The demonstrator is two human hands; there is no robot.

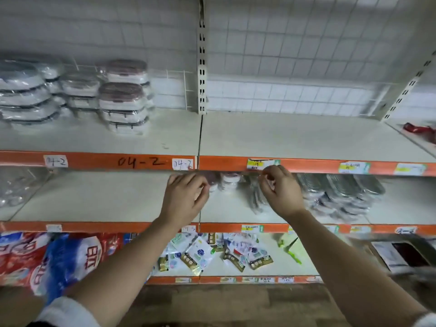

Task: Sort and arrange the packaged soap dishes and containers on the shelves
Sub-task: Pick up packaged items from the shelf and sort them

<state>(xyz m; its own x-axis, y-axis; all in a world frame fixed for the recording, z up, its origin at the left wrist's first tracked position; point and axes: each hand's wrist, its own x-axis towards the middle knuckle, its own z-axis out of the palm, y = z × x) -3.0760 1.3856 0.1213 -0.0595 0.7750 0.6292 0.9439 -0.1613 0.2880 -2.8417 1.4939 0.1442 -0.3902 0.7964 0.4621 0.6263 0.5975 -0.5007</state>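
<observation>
Both my hands reach into the middle shelf point(94, 199). Between them stands a small stack of wrapped soap dishes point(227, 181), white with dark lids. My left hand point(185, 197) hangs loosely curled just left of that stack, its thumb next to a brown lid, with nothing plainly in its grip. My right hand point(280, 191) has its fingers curled and pinches the clear wrap of a packaged container point(256, 200) below the shelf lip. More wrapped grey dishes point(342, 197) lie piled to the right. Stacks of packaged containers point(122, 97) fill the upper shelf's left end.
The upper shelf point(295, 135) has an orange front rail with price tags point(259, 164). A red item point(418, 131) lies at its far right. On the bottom shelf lie red and blue bags point(59, 256) and several small sachets point(212, 253). A clear package point(14, 190) sits at the middle shelf's left.
</observation>
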